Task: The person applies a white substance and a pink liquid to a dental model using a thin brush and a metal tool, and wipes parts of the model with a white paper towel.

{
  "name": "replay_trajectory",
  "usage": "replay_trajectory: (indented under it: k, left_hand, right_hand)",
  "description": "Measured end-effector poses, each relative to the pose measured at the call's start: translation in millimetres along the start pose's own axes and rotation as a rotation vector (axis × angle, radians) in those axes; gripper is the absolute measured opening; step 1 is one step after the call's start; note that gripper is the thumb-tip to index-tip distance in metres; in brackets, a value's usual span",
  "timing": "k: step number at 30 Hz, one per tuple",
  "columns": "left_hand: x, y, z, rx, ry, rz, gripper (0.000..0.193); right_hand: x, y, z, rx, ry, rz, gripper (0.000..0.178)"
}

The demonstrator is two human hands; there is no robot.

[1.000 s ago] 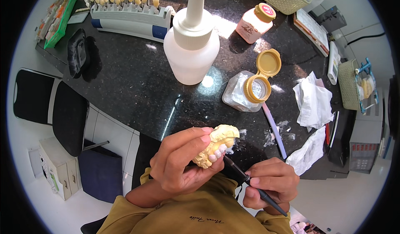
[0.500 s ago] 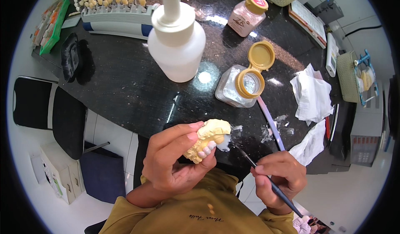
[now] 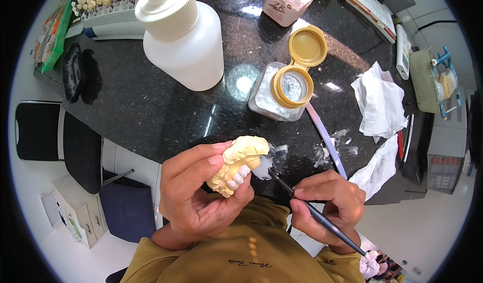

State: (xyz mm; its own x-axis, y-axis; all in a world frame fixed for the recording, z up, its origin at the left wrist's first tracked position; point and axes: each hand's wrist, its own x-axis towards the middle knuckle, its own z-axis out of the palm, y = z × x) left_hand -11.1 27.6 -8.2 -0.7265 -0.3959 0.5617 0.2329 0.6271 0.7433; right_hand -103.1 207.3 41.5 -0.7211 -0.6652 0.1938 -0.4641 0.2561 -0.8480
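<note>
A: Hands?

B: Left hand [image 3: 201, 192]: fingers curled round a yellow dental model [image 3: 246, 149], thumb just beside its white teeth [image 3: 235, 181]. Right hand [image 3: 329, 197]: fingers pinching a slim black tool [image 3: 327, 221], pen fashion.

A: Model's position?

B: In the left hand, over the near edge of the surface [image 3: 146, 112], left of the tool's tip. Any part resting down? Cannot tell.

A: And the tip?

B: At the right side of a whitish smear [image 3: 262, 169]. Touching or hovering, unclear.

A: Weak points?

B: Thumb, mainly. If it slid, it could rub the teeth; whether they are firmly fixed, can't say. A slack hold could drop the model off the near edge.

A: Tool?

B: Points toward the model. Too hard a push could skid it through the smear and into the teeth.

A: Farther out?

B: Jar [image 3: 264, 96], lid hinged open, white contents. A careless knuckle could tip it. Lilac stick [image 3: 327, 138] runs from near the jar toward the right hand; bumped, it might nudge the jar. Clear scraps [image 3: 322, 157] nearby could cling to a wet tip.
</note>
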Motion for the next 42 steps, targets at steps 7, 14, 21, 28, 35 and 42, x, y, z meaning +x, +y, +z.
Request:
replay_trajectory:
  k: [7, 14, 21, 28, 35, 42]
  left_hand:
    - [0.2, 0.2, -0.1, 0.009, -0.016, 0.002, 0.047]
    - [0.4, -1.6, -0.9, 0.006, -0.021, 0.014, 0.048]
    - [1.3, -2.2, -0.6, 0.021, -0.017, 0.052, 0.048]
    - [1.9, -2.4, -3.6, 0.027, -0.042, 0.051, 0.047]
    - [1.2, -0.5, -4.3, 0.027, -0.068, 0.026, 0.048]
    - [0.4, -0.7, -3.1, 0.035, -0.051, 0.030, 0.047]
  right_hand:
    - [-3.3, -0.2, -1.4, 0.002, 0.027, 0.044, 0.017]
    - [-1.4, 1.5, -1.2, 0.057, -0.003, -0.005, 0.021]
    - [-11.3, 0.8, 1.3, 0.227, 0.067, -0.153, 0.026]
    - [-2.9, 4.5, 15.6, 0.225, 0.065, -0.291, 0.030]
    - [-0.6, 4.6, 16.8, 0.222, 0.056, -0.303, 0.030]
    - [0.9, 2.5, 16.5, 0.199, 0.042, -0.293, 0.029]
